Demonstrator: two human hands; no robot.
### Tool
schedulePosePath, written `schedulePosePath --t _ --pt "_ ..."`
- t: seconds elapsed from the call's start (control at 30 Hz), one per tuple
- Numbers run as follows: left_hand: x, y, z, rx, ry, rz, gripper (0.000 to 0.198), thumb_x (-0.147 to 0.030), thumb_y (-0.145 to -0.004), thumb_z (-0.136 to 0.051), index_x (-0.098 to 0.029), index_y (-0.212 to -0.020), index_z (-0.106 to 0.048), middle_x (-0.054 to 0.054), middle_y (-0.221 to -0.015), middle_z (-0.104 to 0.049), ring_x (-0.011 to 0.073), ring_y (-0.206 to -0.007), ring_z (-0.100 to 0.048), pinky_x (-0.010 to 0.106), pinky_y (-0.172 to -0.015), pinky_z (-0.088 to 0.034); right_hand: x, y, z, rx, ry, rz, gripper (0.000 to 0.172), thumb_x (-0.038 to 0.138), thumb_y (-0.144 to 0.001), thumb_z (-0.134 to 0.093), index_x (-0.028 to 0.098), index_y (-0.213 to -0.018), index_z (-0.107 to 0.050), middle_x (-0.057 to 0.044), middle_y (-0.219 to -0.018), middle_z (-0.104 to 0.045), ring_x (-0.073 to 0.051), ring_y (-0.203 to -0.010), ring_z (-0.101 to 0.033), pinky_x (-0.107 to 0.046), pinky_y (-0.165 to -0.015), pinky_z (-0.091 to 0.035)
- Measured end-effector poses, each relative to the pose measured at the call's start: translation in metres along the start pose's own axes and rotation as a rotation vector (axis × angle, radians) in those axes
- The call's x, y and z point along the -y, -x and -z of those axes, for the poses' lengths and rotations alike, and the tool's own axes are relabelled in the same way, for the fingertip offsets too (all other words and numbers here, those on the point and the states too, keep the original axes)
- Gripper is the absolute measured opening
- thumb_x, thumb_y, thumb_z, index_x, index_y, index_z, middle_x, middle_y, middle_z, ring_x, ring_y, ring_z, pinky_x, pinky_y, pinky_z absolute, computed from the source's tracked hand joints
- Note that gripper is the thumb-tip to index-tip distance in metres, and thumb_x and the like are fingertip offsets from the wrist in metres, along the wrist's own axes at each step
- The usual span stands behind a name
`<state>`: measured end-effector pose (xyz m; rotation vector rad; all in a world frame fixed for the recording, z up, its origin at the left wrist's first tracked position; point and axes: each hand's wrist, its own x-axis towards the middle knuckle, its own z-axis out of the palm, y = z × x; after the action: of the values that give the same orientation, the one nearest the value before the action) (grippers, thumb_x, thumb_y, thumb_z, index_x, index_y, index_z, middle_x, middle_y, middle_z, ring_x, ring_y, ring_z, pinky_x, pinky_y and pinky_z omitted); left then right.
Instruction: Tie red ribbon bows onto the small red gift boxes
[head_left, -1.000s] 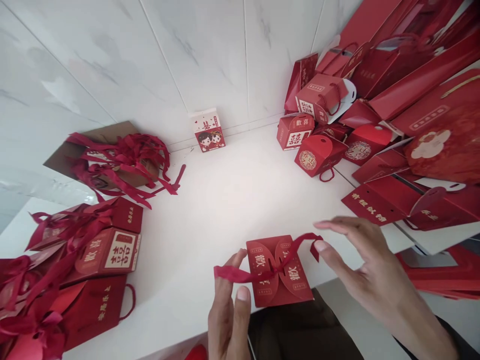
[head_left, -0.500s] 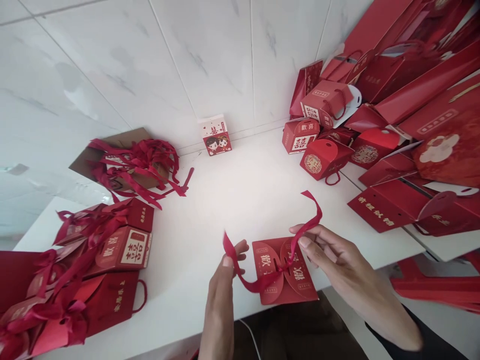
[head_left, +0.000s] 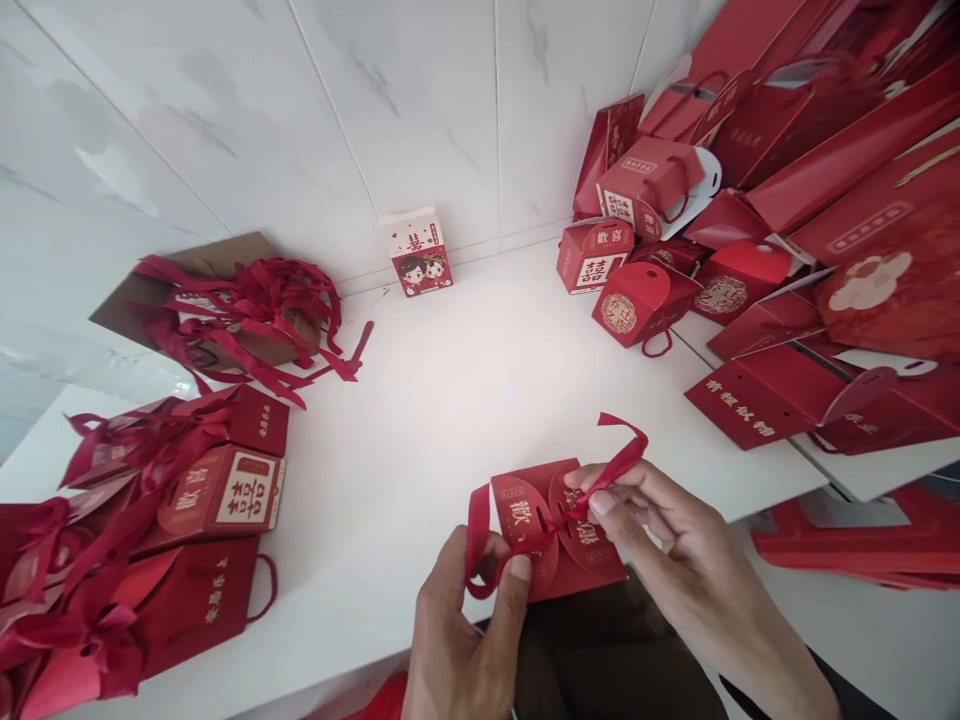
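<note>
In front of me, at the near edge of the white table, sits a red gift box (head_left: pixel 585 560) with its rounded flaps closed and gold characters on top. A dark red ribbon (head_left: pixel 536 541) passes through the slots and crosses at the middle. My left hand (head_left: pixel 472 610) pinches the ribbon's left length between thumb and fingers, with a loop standing above it. On the other side, my right hand (head_left: pixel 660 520) pinches the right length near the box, and its loose tail curls up past the fingertips.
Ribboned red boxes (head_left: pixel 217 500) stand at the left. Behind them, a brown carton (head_left: pixel 112 305) overflows with ribbons (head_left: pixel 277 300). A small box with cartoon figures (head_left: pixel 421 255) stands by the tiled wall. Untied boxes and bags (head_left: pixel 649 300) crowd the right. A red stool (head_left: pixel 840 550) stands below.
My left hand has moved right and closed on the ribbon beside the box. My right hand keeps its pinch on the other length. The view has shifted slightly.
</note>
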<state>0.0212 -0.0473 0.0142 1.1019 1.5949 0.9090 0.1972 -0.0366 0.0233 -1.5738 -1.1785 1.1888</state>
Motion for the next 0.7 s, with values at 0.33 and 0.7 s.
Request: schedulePosePath --t 0.33,0.7 --pt "0.005 0.001 -0.01 -0.091 0.214 0.103 0.043 -0.062 -0.079 -0.073 -0.021 -0.075 -0.064 0.0 -0.067 -0.059 0.0145 -0.063 -0.052 0.023 -0.059 -0.047 -0.009 0.001 -0.003 -0.061 0.228 0.108 0.028 0.053 -0.1 -0.054 0.029 -0.095 -0.065 -0.002 -0.074 -0.066 -0.026 -0.091 -0.072 -0.024 -0.046 -0.049" --pt "-0.039 -0.018 0.003 -0.157 0.151 -0.189 0.035 -0.054 -0.093 -0.063 -0.026 -0.109 -0.076 0.005 -0.108 -0.077 0.0216 -0.101 -0.071 0.028 -0.086 -0.058 0.037 -0.022 0.008 0.087 -0.037 0.183 0.02 0.046 -0.102 -0.059 0.031 -0.113 -0.062 0.002 -0.096 -0.07 -0.016 -0.092 -0.067 -0.024 -0.081 -0.055"
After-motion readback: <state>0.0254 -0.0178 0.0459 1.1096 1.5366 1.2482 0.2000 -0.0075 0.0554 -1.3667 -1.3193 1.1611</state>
